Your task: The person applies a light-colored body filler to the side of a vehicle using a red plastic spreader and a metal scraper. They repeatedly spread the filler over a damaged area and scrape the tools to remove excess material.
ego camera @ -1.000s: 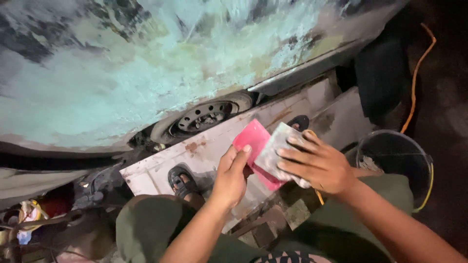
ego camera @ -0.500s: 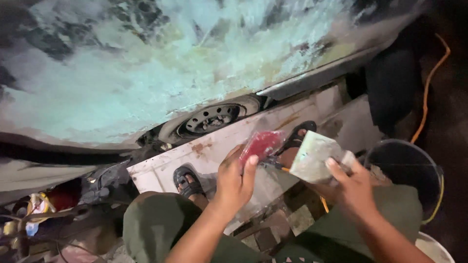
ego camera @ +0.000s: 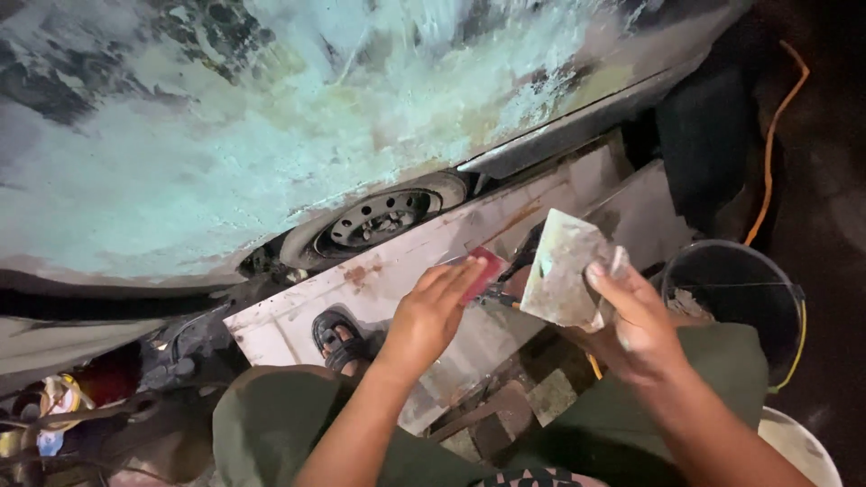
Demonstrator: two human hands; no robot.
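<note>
Two pads (ego camera: 566,271), two hands (ego camera: 433,311)

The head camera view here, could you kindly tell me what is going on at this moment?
A person crouches beside a car body coated in pale, patchy filler. The left hand holds a small red block; the right hand holds a folded grey sheet, likely sandpaper, tilted up. The two things are apart. A black bucket stands at the right, and a sandalled foot rests below the wheel.
</note>
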